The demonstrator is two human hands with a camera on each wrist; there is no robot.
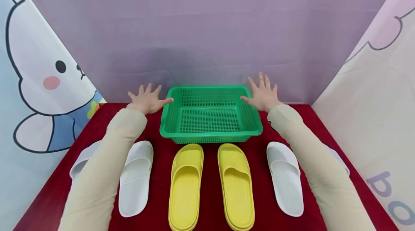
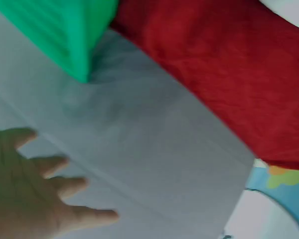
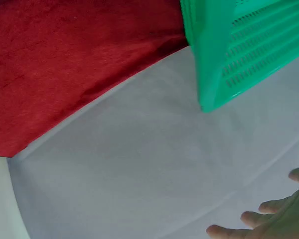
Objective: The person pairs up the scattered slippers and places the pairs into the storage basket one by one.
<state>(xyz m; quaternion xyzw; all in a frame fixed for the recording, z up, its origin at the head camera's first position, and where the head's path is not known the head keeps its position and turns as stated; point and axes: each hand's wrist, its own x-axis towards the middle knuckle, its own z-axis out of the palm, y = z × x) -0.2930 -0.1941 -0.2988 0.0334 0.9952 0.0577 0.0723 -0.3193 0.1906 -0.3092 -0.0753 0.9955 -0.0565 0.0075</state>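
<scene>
A green plastic basket [image 1: 210,140] with slotted walls stands at the back of the red cloth. My left hand [image 1: 147,100] is held with fingers spread beside its left rim; in the head view the thumb overlaps that rim, and whether it touches I cannot tell. On the other side my right hand [image 1: 262,96], fingers also spread, hovers by the right rim. Neither hand holds anything. Both wrist views show the left hand [image 2: 35,189] and right hand [image 3: 274,214] apart from the basket's corners [image 2: 79,59] [image 3: 212,84].
Two yellow slippers [image 1: 185,195] [image 1: 238,195] lie in front of the basket. White slippers [image 1: 136,184] [image 1: 286,180] flank them, and more white footwear [image 1: 81,159] [image 1: 338,159] is partly hidden by my sleeves. A mauve cloth wall [image 1: 207,25] rises behind, with printed panels [image 1: 39,79] [image 1: 376,123] at the sides.
</scene>
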